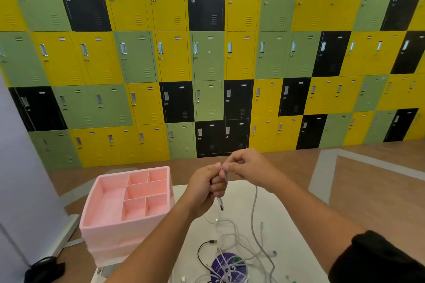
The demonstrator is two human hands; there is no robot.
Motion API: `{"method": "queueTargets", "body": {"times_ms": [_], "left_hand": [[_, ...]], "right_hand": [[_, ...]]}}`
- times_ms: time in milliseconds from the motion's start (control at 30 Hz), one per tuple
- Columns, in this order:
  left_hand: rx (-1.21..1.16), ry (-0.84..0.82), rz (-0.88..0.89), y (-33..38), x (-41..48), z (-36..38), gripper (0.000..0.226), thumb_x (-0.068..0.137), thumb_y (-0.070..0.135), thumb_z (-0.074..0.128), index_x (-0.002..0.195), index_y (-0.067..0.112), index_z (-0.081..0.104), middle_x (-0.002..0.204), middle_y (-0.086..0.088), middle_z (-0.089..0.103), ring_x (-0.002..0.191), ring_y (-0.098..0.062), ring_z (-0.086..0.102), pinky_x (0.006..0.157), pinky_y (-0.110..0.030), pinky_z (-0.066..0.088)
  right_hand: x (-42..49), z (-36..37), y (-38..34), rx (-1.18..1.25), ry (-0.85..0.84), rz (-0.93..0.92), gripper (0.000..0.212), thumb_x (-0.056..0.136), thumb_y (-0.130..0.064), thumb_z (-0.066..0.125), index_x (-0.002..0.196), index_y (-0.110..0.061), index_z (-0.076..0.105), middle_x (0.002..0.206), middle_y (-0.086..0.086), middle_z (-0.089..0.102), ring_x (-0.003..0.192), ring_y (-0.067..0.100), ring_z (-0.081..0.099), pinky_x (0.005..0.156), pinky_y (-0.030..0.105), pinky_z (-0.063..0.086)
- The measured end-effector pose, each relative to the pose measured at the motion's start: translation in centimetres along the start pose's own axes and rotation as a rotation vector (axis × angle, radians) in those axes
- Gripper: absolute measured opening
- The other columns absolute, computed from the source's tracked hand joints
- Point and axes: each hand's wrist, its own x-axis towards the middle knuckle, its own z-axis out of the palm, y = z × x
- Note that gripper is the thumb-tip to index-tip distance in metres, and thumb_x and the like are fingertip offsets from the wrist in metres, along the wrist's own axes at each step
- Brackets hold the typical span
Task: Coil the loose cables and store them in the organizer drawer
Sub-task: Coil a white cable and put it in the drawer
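Note:
My left hand [204,187] and my right hand [247,167] are raised above the white table [292,225], both pinching the same white cable [254,211]. Its USB plug [220,204] hangs just below my left fist. From my right hand the cable drops to the table and joins a tangle of white cables [232,248]. A black cable [203,251] lies in that pile too. The pink organizer [92,211] stands at the table's left, its top tray of several empty compartments facing up.
A round purple item [227,267] lies under the tangled cables near the table's front. A black object [44,269] rests on the floor at lower left. A wall of yellow, green and black lockers [207,53] stands beyond the wooden floor.

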Motion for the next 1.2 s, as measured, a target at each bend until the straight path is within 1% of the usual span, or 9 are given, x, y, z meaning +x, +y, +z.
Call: {"method": "queueTargets", "body": {"times_ms": [100, 233, 367, 467, 567, 667, 867, 1033, 1200], "left_hand": [[-0.004, -0.024, 0.005, -0.3, -0.3, -0.3, 0.039, 0.107, 0.022, 0.04, 0.078, 0.011, 0.064, 0.062, -0.001, 0.026, 0.051, -0.01, 0.024, 0.048, -0.022, 0.025], [0.004, -0.007, 0.0, 0.0, -0.5, -0.1, 0.035, 0.106, 0.022, 0.043, 0.082, 0.009, 0.064, 0.059, 0.001, 0.031, 0.049, -0.008, 0.028, 0.045, -0.02, 0.029], [-0.019, 0.04, -0.041, 0.6, -0.4, 0.4, 0.041, 0.108, 0.021, 0.038, 0.073, 0.011, 0.058, 0.052, 0.005, 0.029, 0.042, -0.005, 0.023, 0.037, -0.016, 0.024], [0.032, 0.057, -0.003, 0.7, -0.5, 0.6, 0.041, 0.108, 0.02, 0.038, 0.073, 0.01, 0.059, 0.053, 0.005, 0.032, 0.044, -0.006, 0.024, 0.039, -0.017, 0.025], [-0.015, 0.067, 0.011, 0.5, -0.6, 0.8, 0.039, 0.108, 0.02, 0.038, 0.079, 0.006, 0.061, 0.055, 0.003, 0.03, 0.046, -0.007, 0.024, 0.041, -0.018, 0.025], [-0.059, 0.053, -0.023, 0.5, -0.5, 0.8, 0.039, 0.107, 0.017, 0.034, 0.081, 0.003, 0.06, 0.056, 0.003, 0.029, 0.045, -0.006, 0.024, 0.041, -0.018, 0.026], [0.041, 0.067, -0.072, 0.9, -0.7, 0.0, 0.04, 0.107, 0.016, 0.032, 0.075, 0.009, 0.055, 0.054, 0.003, 0.029, 0.043, -0.007, 0.022, 0.036, -0.018, 0.022], [-0.19, 0.07, -0.103, 0.9, -0.3, -0.4, 0.041, 0.106, 0.018, 0.033, 0.073, 0.008, 0.055, 0.052, 0.004, 0.028, 0.04, -0.005, 0.022, 0.035, -0.017, 0.023], [-0.406, 0.138, -0.045, 0.4, 0.7, -0.3, 0.036, 0.103, 0.017, 0.037, 0.09, -0.005, 0.063, 0.063, 0.0, 0.033, 0.048, -0.009, 0.03, 0.042, -0.021, 0.035]], "right_hand": [[-0.1, 0.2, 0.0, 0.032, -0.038, 0.025, 0.012, 0.095, -0.025, 0.067, 0.084, -0.021, 0.068, 0.059, -0.013, 0.059, 0.052, -0.002, 0.05, 0.055, 0.021, 0.042], [0.0, 0.2, -0.1, 0.03, -0.041, 0.009, 0.011, 0.094, -0.024, 0.067, 0.088, -0.015, 0.069, 0.078, -0.004, 0.068, 0.073, 0.006, 0.061, 0.067, 0.026, 0.053], [-0.2, 0.3, -0.3, 0.118, -0.034, 0.015, 0.013, 0.097, -0.018, 0.064, 0.089, -0.008, 0.067, 0.065, -0.003, 0.067, 0.054, 0.009, 0.056, 0.048, 0.017, 0.044], [-0.1, 0.4, -0.4, 0.148, -0.031, 0.014, 0.012, 0.097, -0.016, 0.064, 0.089, -0.008, 0.067, 0.067, 0.002, 0.068, 0.054, 0.009, 0.057, 0.05, 0.017, 0.046], [0.1, 0.7, -0.3, 0.186, -0.008, 0.022, 0.011, 0.097, -0.014, 0.064, 0.091, -0.005, 0.068, 0.066, 0.003, 0.067, 0.052, 0.004, 0.057, 0.05, 0.016, 0.045], [0.0, 0.8, 0.3, 0.245, 0.02, 0.027, 0.01, 0.095, -0.016, 0.067, 0.091, -0.007, 0.07, 0.068, 0.007, 0.068, 0.052, 0.01, 0.055, 0.049, 0.02, 0.045], [-0.4, 1.0, 0.7, 0.261, 0.002, 0.013, 0.012, 0.097, -0.016, 0.064, 0.091, -0.011, 0.073, 0.074, 0.007, 0.071, 0.055, 0.018, 0.054, 0.049, 0.026, 0.043], [-0.4, 1.7, 1.3, 0.32, 0.058, 0.017, 0.022, 0.103, -0.016, 0.054, 0.104, -0.015, 0.076, 0.068, 0.01, 0.057, 0.051, 0.013, 0.05, 0.048, 0.024, 0.044], [-0.9, 4.5, 2.3, 0.5, 0.077, 0.221, 0.028, 0.107, -0.023, 0.044, 0.11, -0.015, 0.071, 0.062, 0.004, 0.047, 0.044, 0.011, 0.039, 0.044, 0.026, 0.041]]}}
